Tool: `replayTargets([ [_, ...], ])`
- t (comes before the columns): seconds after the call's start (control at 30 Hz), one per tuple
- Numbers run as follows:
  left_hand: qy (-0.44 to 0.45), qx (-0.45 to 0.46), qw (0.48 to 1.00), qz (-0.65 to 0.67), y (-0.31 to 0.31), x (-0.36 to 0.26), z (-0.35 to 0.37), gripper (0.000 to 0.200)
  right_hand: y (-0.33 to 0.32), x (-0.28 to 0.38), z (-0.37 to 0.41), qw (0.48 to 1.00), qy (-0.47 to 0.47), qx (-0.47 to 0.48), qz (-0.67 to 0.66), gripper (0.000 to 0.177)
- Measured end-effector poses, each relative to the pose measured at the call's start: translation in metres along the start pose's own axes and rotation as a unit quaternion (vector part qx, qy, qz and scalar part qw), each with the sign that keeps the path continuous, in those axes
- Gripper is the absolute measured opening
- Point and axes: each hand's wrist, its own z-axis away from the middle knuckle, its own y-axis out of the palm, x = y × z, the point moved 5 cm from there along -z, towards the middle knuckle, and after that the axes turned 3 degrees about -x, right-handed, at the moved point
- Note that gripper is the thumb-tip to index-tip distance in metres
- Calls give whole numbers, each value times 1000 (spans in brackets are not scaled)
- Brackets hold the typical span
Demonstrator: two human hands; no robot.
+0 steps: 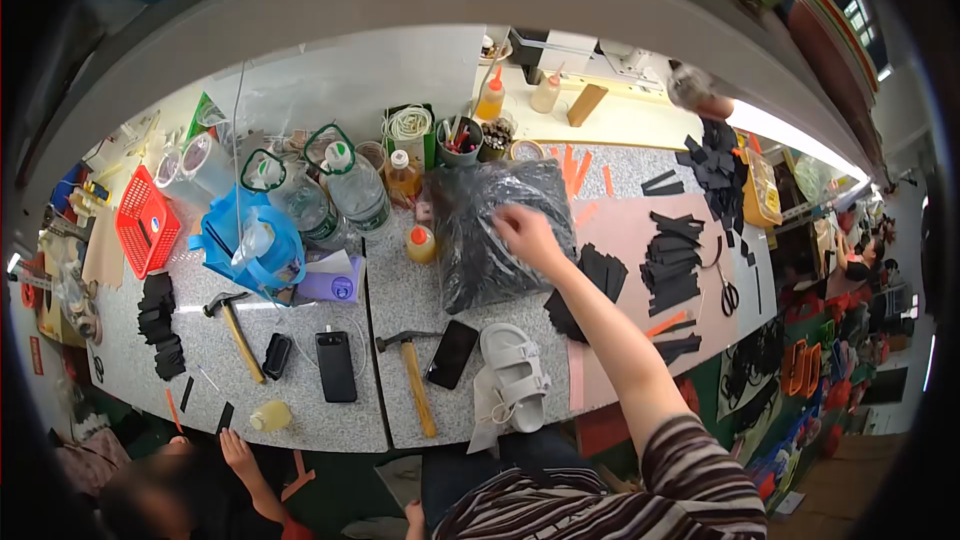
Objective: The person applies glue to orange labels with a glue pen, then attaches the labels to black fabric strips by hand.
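Observation:
My right hand [530,237] is over a clear plastic bag [470,270] packed with black material, its fingers bent and closed on the wrinkled film. Only a small part of my left hand [414,513] shows, low beside my lap, with its fingers mostly hidden. Below the bag, a light grey two-strap sandal [513,377] lies near the table's front edge. Left of it are a black phone [452,354] and a wooden-handled hammer [415,380]. Black strips [590,290] are stacked under my right forearm.
More black strips [670,260] and scissors [729,293] lie on the right. Bottles [358,195], a blue bag [225,240] and a red basket [146,225] stand at the back left. A co-worker's hand [238,452] is at the lower left, near a second hammer [240,340].

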Motion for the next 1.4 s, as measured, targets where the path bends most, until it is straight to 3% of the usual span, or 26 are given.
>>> replayTargets([
  [0.03, -12, -3, 1000, 3, 10, -13, 8, 46, 23, -18, -36, 1000, -16, 12, 1, 25],
  [0.17, -43, -16, 999, 30, 27, -70, 40, 41, 78, -43, -129, 989, -46, -54, 133, 23],
  [0.27, -53, -26, 997, 50, 36, -106, 52, 37, 107, -72, -165, 946, -20, 97, 308, 26],
  [0.37, -60, -37, 995, 66, 41, -130, 59, 33, 100, -51, -178, 937, -214, -143, 238, 25],
  [0.43, -65, -43, 994, 75, 44, -143, 62, 30, 86, -29, -174, 969, -197, -117, 94, 25],
  [0.47, -67, -45, 994, 79, 48, -147, 64, 29, 78, -20, -173, 967, -206, -111, 102, 25],
  [0.57, -68, -52, 993, 81, 62, -136, 63, 25, 57, -10, -169, 961, -228, -98, 125, 23],
  [0.67, -65, -61, 992, 88, 69, -112, 76, 22, 55, -26, -168, 951, -221, -1, 218, 20],
  [0.77, -31, -87, 991, 97, 81, -44, 77, 18, 16, 13, -132, 845, -393, 47, 359, 15],
  [0.8, 4, -116, 987, 112, 80, -33, 83, 17, 4, 26, -116, 832, -410, 68, 368, 18],
  [0.83, 110, -215, 961, 133, 49, -95, 113, 31, -7, 39, -98, 819, -424, 93, 376, 20],
  [0.87, 138, -227, 952, 151, -14, -205, 167, 22, -21, 56, -76, 807, -455, 93, 364, 23],
  [1.0, 281, -235, 915, 171, -101, -330, 162, 18, -47, 114, 30, 767, -548, 147, 299, 35],
  [1.03, 352, -268, 870, 219, -120, -359, 167, 16, -45, 123, 56, 759, -563, 167, 279, 37],
  [1.07, 334, -248, 886, 203, -149, -397, 188, 14, -39, 129, 82, 750, -575, 189, 265, 38],
  [1.13, 431, -286, 828, 217, -198, -458, 234, 11, -24, 137, 125, 744, -586, 236, 216, 37],
  [1.23, 536, -348, 754, 151, -238, -500, 281, 15, 8, 147, 179, 725, -606, 278, 171, 35],
  [1.4, 543, -338, 768, -39, -246, -491, 263, 18, 56, 162, 228, 675, -661, 303, 124, 34],
])
